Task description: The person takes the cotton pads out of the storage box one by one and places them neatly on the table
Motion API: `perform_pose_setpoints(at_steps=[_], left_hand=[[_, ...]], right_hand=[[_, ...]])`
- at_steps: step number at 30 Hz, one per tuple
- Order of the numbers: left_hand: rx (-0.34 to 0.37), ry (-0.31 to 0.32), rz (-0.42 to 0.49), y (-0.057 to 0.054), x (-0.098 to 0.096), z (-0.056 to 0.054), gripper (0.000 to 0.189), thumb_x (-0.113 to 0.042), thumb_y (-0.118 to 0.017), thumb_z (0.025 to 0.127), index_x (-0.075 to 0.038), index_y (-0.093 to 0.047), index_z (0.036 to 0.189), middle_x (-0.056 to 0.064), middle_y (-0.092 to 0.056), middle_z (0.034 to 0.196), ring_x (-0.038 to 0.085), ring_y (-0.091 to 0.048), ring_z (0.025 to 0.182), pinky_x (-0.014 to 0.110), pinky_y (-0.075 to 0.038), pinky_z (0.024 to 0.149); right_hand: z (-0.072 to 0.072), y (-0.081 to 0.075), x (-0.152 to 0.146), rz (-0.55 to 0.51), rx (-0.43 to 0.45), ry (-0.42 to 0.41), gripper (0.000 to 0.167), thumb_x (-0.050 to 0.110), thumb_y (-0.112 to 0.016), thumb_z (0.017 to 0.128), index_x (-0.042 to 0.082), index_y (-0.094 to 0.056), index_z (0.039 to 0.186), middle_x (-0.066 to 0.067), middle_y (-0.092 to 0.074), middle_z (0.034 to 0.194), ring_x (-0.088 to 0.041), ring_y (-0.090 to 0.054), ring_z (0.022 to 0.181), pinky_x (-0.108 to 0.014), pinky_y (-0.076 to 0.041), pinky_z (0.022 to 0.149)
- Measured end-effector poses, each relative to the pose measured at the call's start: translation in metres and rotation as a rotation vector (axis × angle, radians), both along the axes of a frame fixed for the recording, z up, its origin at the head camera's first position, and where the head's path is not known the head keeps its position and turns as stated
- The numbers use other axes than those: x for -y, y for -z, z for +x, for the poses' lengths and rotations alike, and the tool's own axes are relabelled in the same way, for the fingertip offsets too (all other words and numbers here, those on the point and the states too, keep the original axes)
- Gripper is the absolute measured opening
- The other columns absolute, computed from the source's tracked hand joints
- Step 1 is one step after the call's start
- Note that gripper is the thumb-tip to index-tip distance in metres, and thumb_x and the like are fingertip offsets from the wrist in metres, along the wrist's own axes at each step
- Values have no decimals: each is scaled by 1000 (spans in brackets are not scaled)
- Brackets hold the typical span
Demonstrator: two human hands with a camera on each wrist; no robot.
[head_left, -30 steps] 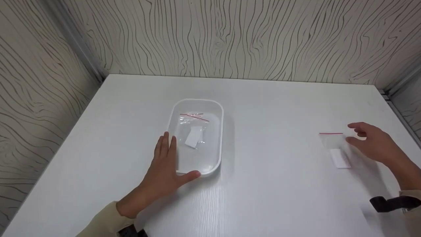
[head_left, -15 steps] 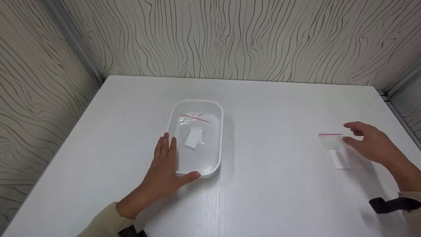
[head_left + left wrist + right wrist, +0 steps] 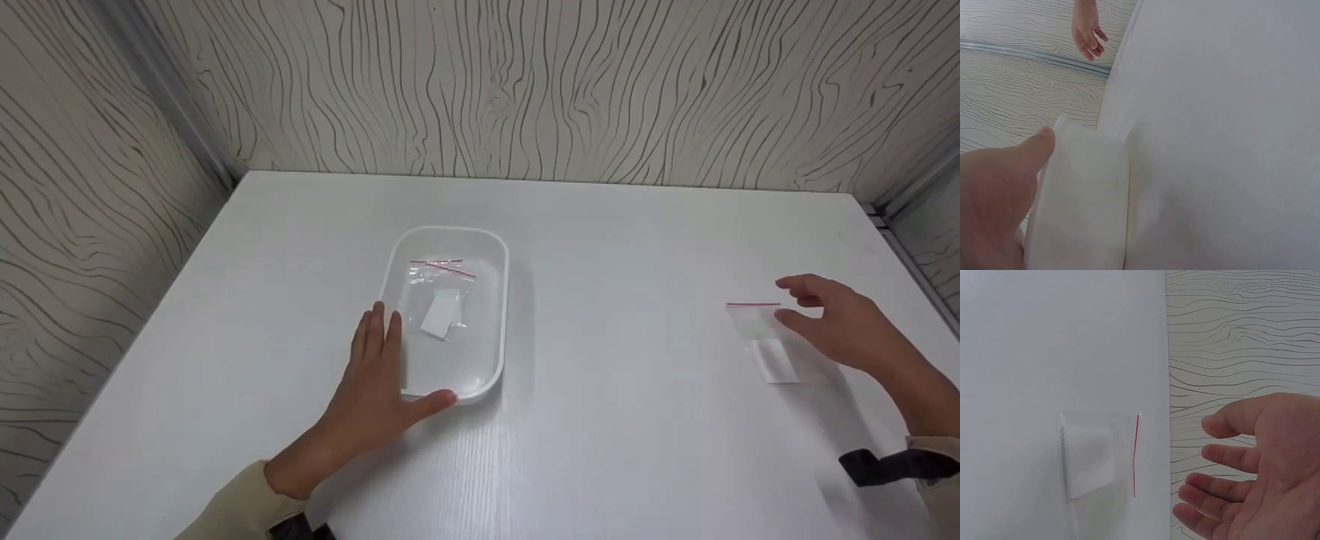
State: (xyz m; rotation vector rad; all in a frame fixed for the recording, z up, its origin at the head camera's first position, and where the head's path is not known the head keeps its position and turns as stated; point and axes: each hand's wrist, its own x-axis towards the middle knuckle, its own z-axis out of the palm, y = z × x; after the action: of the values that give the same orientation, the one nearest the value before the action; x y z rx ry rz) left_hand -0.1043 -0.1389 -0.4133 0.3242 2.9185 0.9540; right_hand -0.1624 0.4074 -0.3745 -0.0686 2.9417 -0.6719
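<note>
My left hand (image 3: 373, 397) rests along the near left corner of a white plastic tray (image 3: 504, 315), fingers straight on its side and thumb on the near rim. The tray's outer wall (image 3: 1086, 191) fills the middle of the left wrist view. Inside lie clear zip bags (image 3: 416, 296) with red seal strips, overlapping, a white piece (image 3: 444, 311) showing in them. At the right, my right hand (image 3: 840, 319) hovers beside another clear zip bag (image 3: 750, 324), thumb near its red strip, holding nothing. That bag contains a folded white piece (image 3: 1089, 458).
A white table (image 3: 622, 315) carries everything. Wood-grain patterned panels (image 3: 495, 90) stand behind it and at the left, joined by a metal corner strip (image 3: 172, 97). Black straps (image 3: 900, 465) circle both wrists over light sleeves.
My right hand has shifted slightly left, closer over the zip bag at the right. My left hand and the tray have stayed in place.
</note>
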Motion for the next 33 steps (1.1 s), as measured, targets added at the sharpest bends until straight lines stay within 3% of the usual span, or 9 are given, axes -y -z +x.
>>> perform_pose_setpoints(at_steps=[11, 14, 18, 19, 21, 23, 26, 29, 33], left_hand=[[-12, -2, -3, 0, 0, 1, 124, -68, -75, 80, 9, -17, 158, 25, 1, 168, 43, 3, 154, 59, -24, 118], [-13, -4, -3, 0, 0, 1, 125, -69, -74, 79, 9, -18, 158, 25, 0, 168, 43, 3, 154, 59, -26, 118], [-15, -3, -4, 0, 0, 1, 125, -69, -74, 79, 9, -18, 158, 25, 0, 168, 43, 2, 154, 59, -26, 118], [-15, -2, -4, 0, 0, 1, 125, -69, -74, 80, 9, -18, 158, 25, 0, 168, 43, 3, 154, 59, -26, 118], [-11, -1, -4, 0, 0, 0, 125, -70, -74, 80, 9, -17, 158, 25, 1, 168, 43, 3, 154, 59, -25, 118], [-6, 1, -5, 0, 0, 0, 125, -70, -73, 80, 9, -17, 158, 24, 2, 168, 43, 4, 154, 58, -25, 118], [2, 2, -3, 0, 0, 0, 125, -70, -73, 80, 8, -16, 159, 23, 3, 169, 42, 5, 154, 58, -24, 119], [0, 1, -4, 1, 1, -1, 125, -70, -73, 80, 8, -16, 159, 23, 3, 168, 42, 5, 155, 58, -23, 119], [-15, 1, -6, 0, 0, -1, 124, -70, -73, 80, 9, -17, 158, 25, 2, 168, 43, 3, 154, 58, -24, 119]], right_hand=[[3, -4, 11, -36, -16, -36, 54, 25, -57, 105, -8, -43, 145, -36, -49, 138, -54, -46, 126, -62, -44, 88], [3, -5, 14, -52, -15, -52, 54, 26, -58, 105, -7, -44, 145, -35, -52, 138, -52, -48, 126, -53, -46, 87], [3, -7, 16, -97, 5, -64, 54, 27, -58, 105, -5, -45, 146, -32, -53, 138, -49, -51, 125, -27, -46, 84], [3, -7, 17, -115, 12, -66, 54, 28, -58, 105, -4, -45, 147, -31, -53, 139, -47, -53, 124, -21, -46, 81], [3, -8, 17, -161, 32, -70, 54, 27, -57, 105, -4, -44, 148, -30, -53, 140, -29, -62, 117, -14, -46, 77], [4, -8, 17, -212, 50, -74, 54, 25, -56, 106, -4, -42, 149, -30, -51, 141, -10, -65, 108, -14, -49, 77], [5, -7, 18, -268, 61, -79, 53, 22, -56, 106, -6, -42, 148, -30, -50, 142, 13, -57, 97, -16, -52, 79], [4, -6, 19, -305, 56, -78, 53, 23, -58, 106, -5, -43, 148, -26, -53, 139, 12, -59, 97, -17, -54, 80], [2, -4, 19, -380, 47, -87, 50, 21, -59, 105, -4, -45, 146, -1, -63, 128, 6, -64, 100, -18, -55, 80]])
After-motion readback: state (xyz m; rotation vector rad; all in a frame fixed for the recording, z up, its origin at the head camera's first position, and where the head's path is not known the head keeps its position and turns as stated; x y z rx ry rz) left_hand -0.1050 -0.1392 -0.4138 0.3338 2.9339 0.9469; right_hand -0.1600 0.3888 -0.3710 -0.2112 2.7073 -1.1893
